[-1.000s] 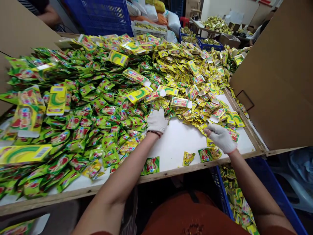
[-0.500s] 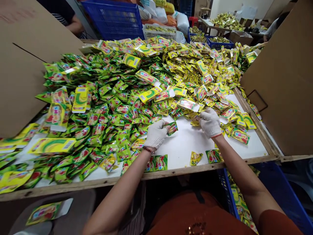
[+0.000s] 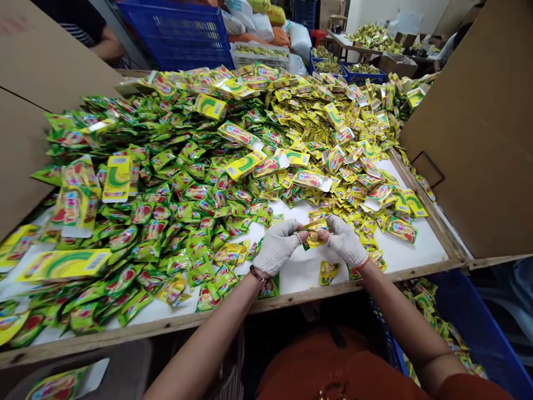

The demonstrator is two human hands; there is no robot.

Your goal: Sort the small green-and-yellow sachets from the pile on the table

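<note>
A yellow packet (image 3: 317,238) is held just right of the centre of the frame, above the white surface (image 3: 297,280). The left hand (image 3: 278,247) has thumb and fingers pinched on its left end; the right hand (image 3: 347,242) pinches its right end, so the two gloves almost meet. Just below lies a loose yellow packet (image 3: 328,273), near the wooden front edge (image 3: 308,295). Open white room is a small patch around the hands, plus a strip at right beside the wooden side rail (image 3: 433,222). Green packets (image 3: 166,161) crowd the left of the frame; yellow packets (image 3: 308,119) heap up beyond the hands. Cardboard (image 3: 478,139) bounds the right, and a blue crate (image 3: 470,311) sits below the edge at lower right.
</note>
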